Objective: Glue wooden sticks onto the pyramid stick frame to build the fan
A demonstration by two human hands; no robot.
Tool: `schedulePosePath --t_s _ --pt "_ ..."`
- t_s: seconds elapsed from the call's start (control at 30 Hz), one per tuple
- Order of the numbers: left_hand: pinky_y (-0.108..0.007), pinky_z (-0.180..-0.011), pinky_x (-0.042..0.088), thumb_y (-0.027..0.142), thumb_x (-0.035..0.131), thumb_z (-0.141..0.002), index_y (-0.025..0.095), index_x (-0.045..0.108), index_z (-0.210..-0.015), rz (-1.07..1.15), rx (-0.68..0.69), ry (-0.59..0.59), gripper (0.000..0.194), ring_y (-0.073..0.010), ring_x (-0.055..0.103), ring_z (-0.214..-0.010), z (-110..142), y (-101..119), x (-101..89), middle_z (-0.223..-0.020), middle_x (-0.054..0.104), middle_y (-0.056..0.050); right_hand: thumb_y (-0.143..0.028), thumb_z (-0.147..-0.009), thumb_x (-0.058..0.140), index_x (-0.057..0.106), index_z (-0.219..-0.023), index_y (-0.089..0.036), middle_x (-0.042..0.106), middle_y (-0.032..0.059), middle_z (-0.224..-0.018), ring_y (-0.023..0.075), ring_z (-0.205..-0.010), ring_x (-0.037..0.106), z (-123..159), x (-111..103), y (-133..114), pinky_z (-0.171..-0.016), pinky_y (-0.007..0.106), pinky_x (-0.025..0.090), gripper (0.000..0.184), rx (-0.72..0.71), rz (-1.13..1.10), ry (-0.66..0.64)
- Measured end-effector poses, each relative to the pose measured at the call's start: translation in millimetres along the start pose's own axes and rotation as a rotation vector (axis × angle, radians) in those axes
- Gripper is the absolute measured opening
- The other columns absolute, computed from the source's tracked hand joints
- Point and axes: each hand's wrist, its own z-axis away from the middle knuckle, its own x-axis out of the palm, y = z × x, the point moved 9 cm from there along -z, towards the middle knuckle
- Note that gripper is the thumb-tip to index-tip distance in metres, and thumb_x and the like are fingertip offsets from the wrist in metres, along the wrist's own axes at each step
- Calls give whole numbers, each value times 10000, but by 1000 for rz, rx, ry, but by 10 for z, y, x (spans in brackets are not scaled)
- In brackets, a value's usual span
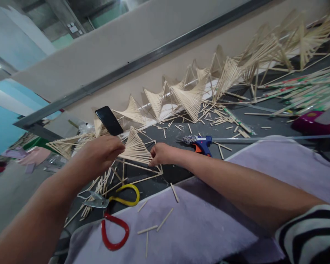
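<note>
A fan-shaped model of thin wooden sticks [136, 148] stands on the dark table between my hands. My left hand [106, 150] is closed at the model's left side, its fingertips pinched at the ends of the sticks. On the right, my right hand [159, 154] pinches the lower right end of the fan with thumb and fingers. Below the fan, a triangular frame of sticks [143, 179] rests on the table. Scissors [99, 201] with one yellow and one red handle lie open, nearer to me.
A blue glue gun [205, 144] with a long glue stick lies right of my right hand. A phone [109, 120] leans behind my left hand. Similar stick models [189, 97] line the wall. Loose sticks [217, 115] and a lilac cloth [203, 216] cover parts of the table.
</note>
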Motion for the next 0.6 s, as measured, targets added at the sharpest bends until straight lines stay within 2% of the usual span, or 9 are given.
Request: schedulePosePath --t_s 0.07,0.1,0.17,0.23,0.27,0.3,0.37,0.47,0.6 --pt "-298 -739 434 255 527 -812 195 620 -921 198 -254 141 155 -181 576 -824 320 -112 -139 -915 659 -54 -347 -630 652 714 -787 -139 611 -15 -619 91 -553 489 -17 11 17 -467 179 307 268 -5 1 5" --pt "-294 -723 446 283 542 -803 216 627 -901 343 -389 160 146 -182 581 -811 508 -147 -77 -897 661 -39 -350 -625 651 717 -785 -147 619 -13 -626 94 -561 500 -25 17 28 -468 179 311 267 -3 0 7" --pt "-248 -517 431 357 572 -768 223 650 -807 677 -627 153 159 -155 557 -587 859 -120 259 -693 638 -18 -362 -618 646 720 -782 -165 635 -11 -644 104 -585 522 -34 28 43 -470 179 319 267 0 -8 11" --pt "-228 -439 381 370 640 -710 205 656 -781 981 -899 147 180 -132 500 -455 1142 -37 746 -509 558 2 -371 -613 637 720 -772 -181 645 -7 -657 113 -604 538 -34 32 55 -468 183 322 262 9 -4 19" --pt "-227 -434 382 364 662 -690 198 653 -812 1153 -982 171 206 -133 503 -450 1202 39 971 -507 555 -1 -376 -611 633 718 -764 -185 647 -5 -660 117 -608 542 -30 30 59 -467 186 321 259 15 2 25" --pt "-231 -440 397 367 667 -684 196 643 -859 1297 -1036 218 247 -135 520 -466 1211 105 1148 -562 580 -12 -380 -609 629 716 -757 -190 648 -4 -659 120 -610 544 -24 27 59 -466 188 320 256 22 8 29" --pt "-236 -480 434 338 703 -650 209 599 -964 1502 -1088 350 355 -135 563 -545 1130 170 1364 -745 623 -35 -383 -606 625 710 -749 -196 648 -2 -656 123 -611 548 -7 20 57 -468 191 319 250 39 11 29" --pt "-198 -510 436 305 693 -671 244 538 -1025 1655 -1155 544 391 -101 566 -616 954 142 1490 -886 605 -20 -368 -613 613 704 -755 -209 653 -3 -672 124 -616 558 26 15 37 -477 191 325 232 57 -1 9" --pt "-143 -383 311 310 677 -688 236 537 -920 1791 -1198 732 281 -48 484 -502 777 97 1591 -804 561 24 -347 -630 585 696 -737 -227 666 3 -698 128 -627 572 55 -4 20 -482 196 330 196 73 28 5"
